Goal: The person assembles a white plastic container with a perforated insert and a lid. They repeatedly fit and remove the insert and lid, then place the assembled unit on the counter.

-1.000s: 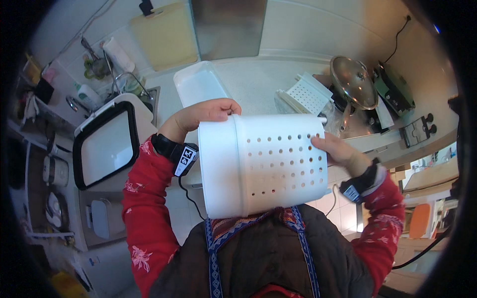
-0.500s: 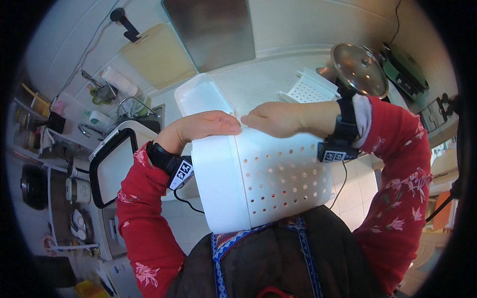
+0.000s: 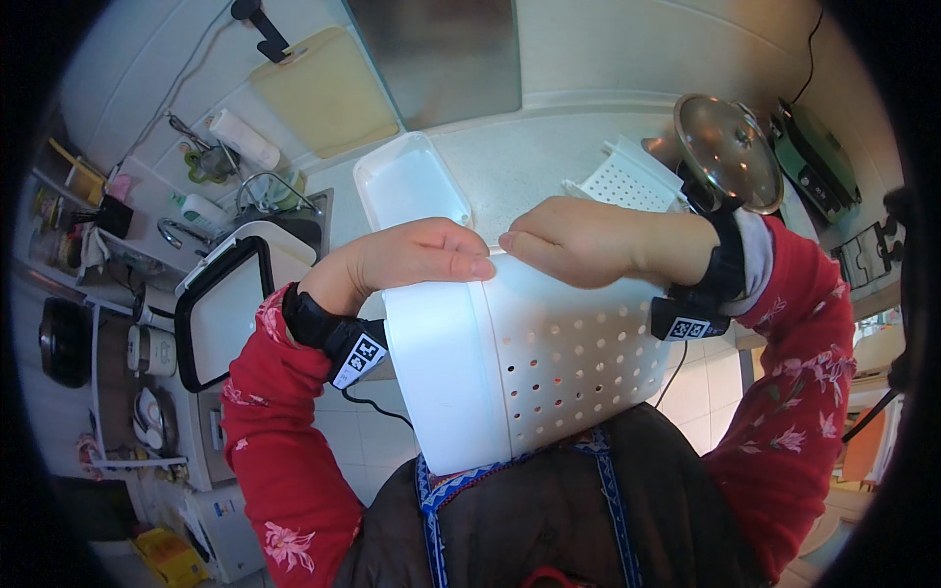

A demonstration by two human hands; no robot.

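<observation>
A white plastic piece, apparently a box, rests against my body, with a plain panel on its left and a panel with rows of round holes on its right. A straight seam runs between the two panels. At the seam's far end my left hand is closed over the plain panel's edge, thumb along the top. My right hand is curled on the far edge of the holed panel, close beside the left fingers. Its fingertips on the far side are hidden.
A shallow white tray and another holed white piece lie on the counter beyond. To the right stand a glass-lidded pan and a green appliance. At left are a black-rimmed white container and a sink.
The white box has shifted slightly right in the picture, along with both hands. My left thumb now shows more plainly on the edge; both hands keep their hold.
</observation>
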